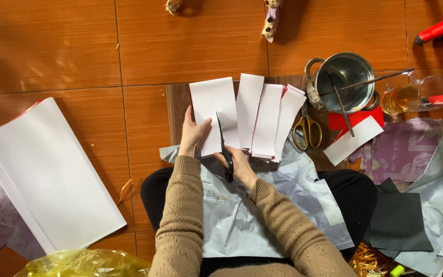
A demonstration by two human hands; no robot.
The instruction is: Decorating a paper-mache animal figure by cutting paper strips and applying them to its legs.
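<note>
My left hand (192,134) pins the white paper strip (212,116) on the board; my right hand (237,163) grips black scissors (224,149) mid-cut (4 strips lie fanned). Next, I'd judge, a steady straight snip.

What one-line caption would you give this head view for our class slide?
Left hand steadies a white paper piece while the right hand cuts it with black scissors beside more zigzag-edged strips.

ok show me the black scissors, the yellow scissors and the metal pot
black scissors (225,152): head view, on the handle by the right hand
yellow scissors (307,132): head view, between the handle loops
metal pot (315,95): head view, left rim
</note>
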